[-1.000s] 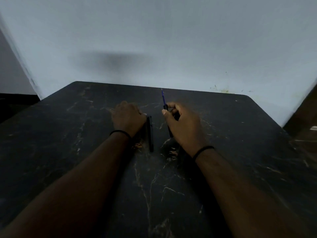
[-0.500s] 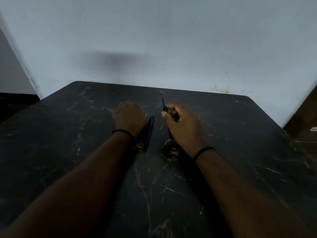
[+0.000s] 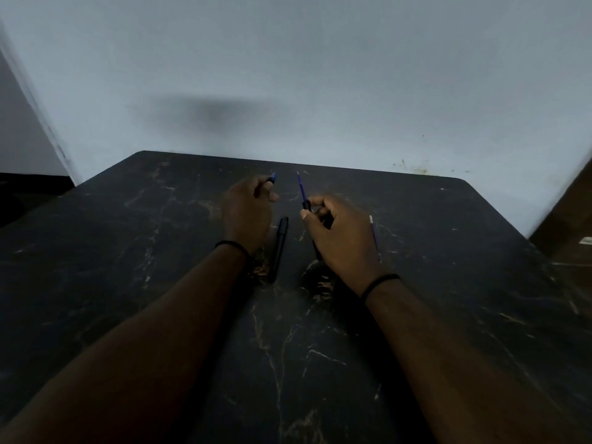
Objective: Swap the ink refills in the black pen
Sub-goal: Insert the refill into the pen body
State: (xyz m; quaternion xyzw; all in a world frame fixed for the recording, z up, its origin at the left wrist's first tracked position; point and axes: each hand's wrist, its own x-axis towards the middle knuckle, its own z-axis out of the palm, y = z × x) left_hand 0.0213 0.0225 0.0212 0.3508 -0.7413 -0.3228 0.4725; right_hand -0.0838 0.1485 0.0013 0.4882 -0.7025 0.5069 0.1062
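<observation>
The dark marble table [image 3: 128, 251] gives a flat bed for loose parts. The right hand [image 3: 339, 238] clamps the black pen barrel [image 3: 307, 205] at about one o'clock, its blue refill [image 3: 301, 189] jutting out, probably ready for pulling. The left hand [image 3: 246, 213], at eleven o'clock, pinches a small blue-tipped piece [image 3: 272, 179], likely removed to open the pen. Between them lies a black cap [image 3: 279, 248]; a spare refill [image 3: 374, 237] waits at two o'clock.
</observation>
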